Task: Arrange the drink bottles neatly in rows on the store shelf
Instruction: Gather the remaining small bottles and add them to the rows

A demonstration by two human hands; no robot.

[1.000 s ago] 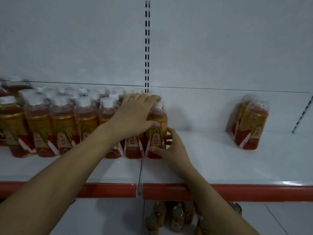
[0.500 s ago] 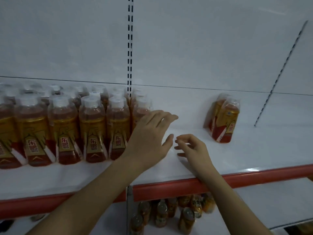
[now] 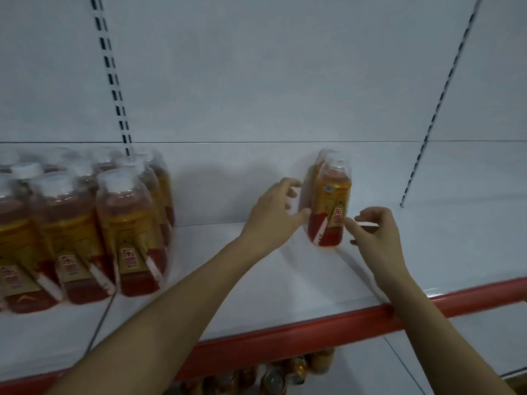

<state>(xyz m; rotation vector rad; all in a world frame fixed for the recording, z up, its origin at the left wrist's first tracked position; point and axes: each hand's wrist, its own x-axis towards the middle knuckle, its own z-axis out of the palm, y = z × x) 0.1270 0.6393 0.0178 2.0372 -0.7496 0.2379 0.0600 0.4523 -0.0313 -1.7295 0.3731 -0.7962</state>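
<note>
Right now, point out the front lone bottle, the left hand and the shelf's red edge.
Front lone bottle (image 3: pixel 330 208): head view, gold label.
Left hand (image 3: pixel 272 216): head view, back of hand.
Red edge (image 3: pixel 285 340): head view, front strip.

Gold-and-red bottles (image 3: pixel 330 206), white, red-edged shelf (image 3: pixel 285 283)

Both forearms are bare, with no sleeves in view; the left hand (image 3: pixel 272 212) and right hand (image 3: pixel 376 235) wear nothing.
</note>
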